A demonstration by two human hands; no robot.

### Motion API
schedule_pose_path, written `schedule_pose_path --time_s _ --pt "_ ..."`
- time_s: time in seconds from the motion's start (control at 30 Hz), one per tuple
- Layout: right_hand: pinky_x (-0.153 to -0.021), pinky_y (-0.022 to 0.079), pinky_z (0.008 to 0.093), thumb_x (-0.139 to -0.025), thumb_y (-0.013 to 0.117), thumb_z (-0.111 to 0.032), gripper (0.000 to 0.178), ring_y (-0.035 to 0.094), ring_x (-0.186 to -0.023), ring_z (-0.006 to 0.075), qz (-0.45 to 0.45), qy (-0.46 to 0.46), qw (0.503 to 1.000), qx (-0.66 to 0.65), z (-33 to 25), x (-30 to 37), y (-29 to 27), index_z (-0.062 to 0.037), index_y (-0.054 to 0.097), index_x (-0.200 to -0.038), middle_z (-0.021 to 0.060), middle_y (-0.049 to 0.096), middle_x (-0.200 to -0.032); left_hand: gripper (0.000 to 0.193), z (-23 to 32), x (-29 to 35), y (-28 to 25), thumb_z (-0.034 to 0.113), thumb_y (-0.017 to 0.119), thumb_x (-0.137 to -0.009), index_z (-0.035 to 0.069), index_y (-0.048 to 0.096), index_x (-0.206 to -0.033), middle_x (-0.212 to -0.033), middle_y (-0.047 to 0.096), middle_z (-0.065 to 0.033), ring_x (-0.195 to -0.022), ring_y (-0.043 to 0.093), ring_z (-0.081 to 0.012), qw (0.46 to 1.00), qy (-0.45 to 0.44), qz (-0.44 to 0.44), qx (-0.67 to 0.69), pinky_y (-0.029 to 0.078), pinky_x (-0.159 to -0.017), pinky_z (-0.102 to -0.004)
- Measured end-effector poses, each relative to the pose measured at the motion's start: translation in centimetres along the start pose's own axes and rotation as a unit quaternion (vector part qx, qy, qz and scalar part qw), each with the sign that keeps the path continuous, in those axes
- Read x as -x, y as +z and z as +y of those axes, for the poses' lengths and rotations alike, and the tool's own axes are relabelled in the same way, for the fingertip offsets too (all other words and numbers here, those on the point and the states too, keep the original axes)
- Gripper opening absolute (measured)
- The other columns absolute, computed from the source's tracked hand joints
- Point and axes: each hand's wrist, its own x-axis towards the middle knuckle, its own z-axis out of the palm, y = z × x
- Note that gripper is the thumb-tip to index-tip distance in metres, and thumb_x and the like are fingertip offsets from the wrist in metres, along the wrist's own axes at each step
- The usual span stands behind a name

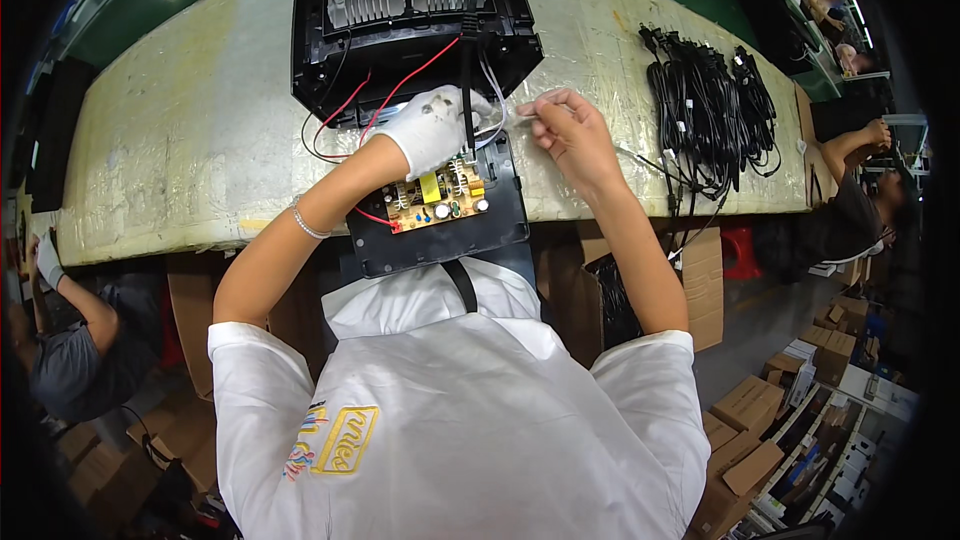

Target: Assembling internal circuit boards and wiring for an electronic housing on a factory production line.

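White shirt point(470, 400) nearest, right hand point(577, 142) pinches pale strand point(526, 116) at one o'clock. Left hand point(428, 130): grip unclear; tugging could loosen red wire point(431, 59).

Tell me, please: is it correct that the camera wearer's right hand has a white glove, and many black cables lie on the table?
Wrong hand: the head view shows the white glove on the left hand; the right hand is bare.

Yellow framed lettering point(354, 440) — stitched on a white shirt point(500, 430), white cable tags point(669, 153) — too small to read
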Motion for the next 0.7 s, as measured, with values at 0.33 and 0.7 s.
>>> schedule_pose_path --time_s 0.33,0.7 --pt "-0.058 0.04 0.0215 -0.093 0.064 -0.014 0.015 0.048 -0.065 0.0031 -0.06 -0.101 0.89 0.44 -0.9 0.6 0.3 0.0005 0.067 -0.092 -0.0028 0.061 -0.072 0.033 -0.3 0.3 -0.4 0.006 0.06 -0.086 0.015 0.071 -0.115 -0.102 0.066 -0.0126 -0.101 0.06 -0.028 0.994 0.09 -0.01 -0.063 0.048 -0.092 -0.0339" --pt "-0.054 0.035 0.0203 -0.087 0.069 -0.004 0.009 0.045 -0.061 0.0046 -0.047 -0.224 0.87 0.436 -1.1 1.4 2.5 0.0019 0.066 -0.092 0.0002 0.057 -0.079 0.017 -0.1 0.1 0.0 0.012 0.061 -0.088 0.007 0.072 -0.099 -0.109 0.064 -0.0112 -0.1 0.06 -0.0268 0.993 0.107 0.037 -0.04 0.049 -0.09 -0.0338"
